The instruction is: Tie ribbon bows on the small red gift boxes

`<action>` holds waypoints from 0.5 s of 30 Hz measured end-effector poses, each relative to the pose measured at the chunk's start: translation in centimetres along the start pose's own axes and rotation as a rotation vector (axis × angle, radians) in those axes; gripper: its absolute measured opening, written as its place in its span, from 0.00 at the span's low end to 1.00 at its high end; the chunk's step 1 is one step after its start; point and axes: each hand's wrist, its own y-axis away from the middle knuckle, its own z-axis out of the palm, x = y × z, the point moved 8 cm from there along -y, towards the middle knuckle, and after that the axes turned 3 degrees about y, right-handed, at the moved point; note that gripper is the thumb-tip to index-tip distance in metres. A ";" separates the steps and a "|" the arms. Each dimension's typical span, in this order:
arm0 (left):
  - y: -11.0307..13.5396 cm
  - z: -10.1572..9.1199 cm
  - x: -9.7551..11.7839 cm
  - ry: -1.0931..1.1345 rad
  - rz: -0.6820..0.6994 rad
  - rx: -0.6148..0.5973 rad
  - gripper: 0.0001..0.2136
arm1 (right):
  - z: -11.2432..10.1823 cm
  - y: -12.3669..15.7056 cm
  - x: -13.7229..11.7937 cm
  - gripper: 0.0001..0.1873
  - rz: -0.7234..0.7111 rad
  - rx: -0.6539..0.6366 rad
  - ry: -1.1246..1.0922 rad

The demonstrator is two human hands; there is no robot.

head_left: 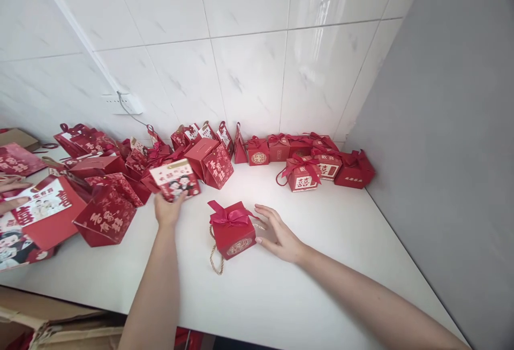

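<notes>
A red gift box [237, 236] with a satin bow on top and a twisted rope handle stands on the white table, in front of me. Beside its right side is my right hand [281, 236], fingers spread and curved; the thumb tip is at the box's edge, and I cannot tell if it touches. My left hand [168, 210] has hold of a red-and-white gift box [180, 180] printed with a cartoon couple, thumb across its lower front. This box is among other red boxes, close to a slanted red box [211, 161].
Several ribboned boxes [302, 174] line the tiled wall at the back right. Red boxes [106, 216] crowd the left, where another person's hand [12, 200] holds one. A grey panel [441, 152] bounds the right. A cardboard carton [76, 336] sits below the front edge.
</notes>
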 end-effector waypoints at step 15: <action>0.6 7.6 3.4 0.204 0.147 -0.366 0.22 | 0.2 0.1 0.5 0.32 0.024 -0.001 -0.022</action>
